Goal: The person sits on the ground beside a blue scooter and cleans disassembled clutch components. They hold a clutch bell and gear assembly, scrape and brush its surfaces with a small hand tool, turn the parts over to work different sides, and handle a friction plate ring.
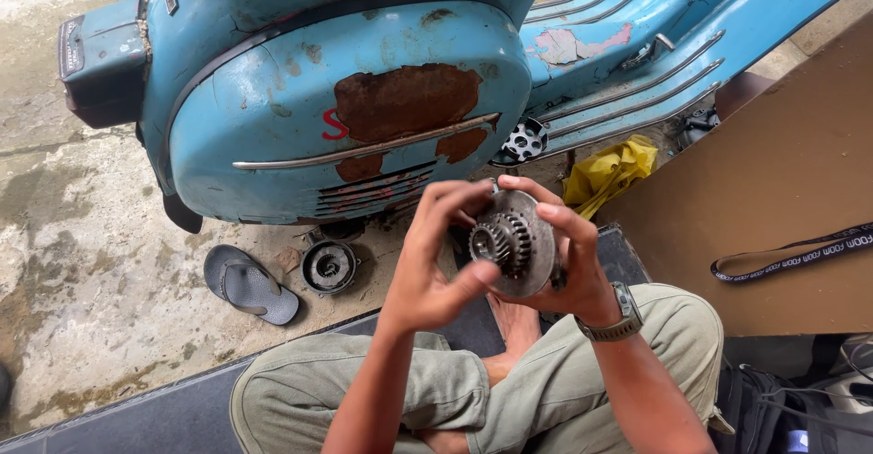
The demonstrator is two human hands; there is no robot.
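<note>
I hold a round metal disc with a toothed gear (511,240) at its middle, up in front of me over my crossed legs. My right hand (568,263) cups the disc from behind and from the right, fingers curled over its rim. My left hand (435,259) grips its left side, thumb pressed near the gear teeth and fingers over the top edge. A watch sits on my right wrist.
A rusty light-blue scooter (364,99) stands just ahead. On the concrete lie a grey sandal (247,283), a round metal drum part (328,266) and a yellow cloth (607,174). A brown board (782,199) with a black lanyard (800,254) is at right.
</note>
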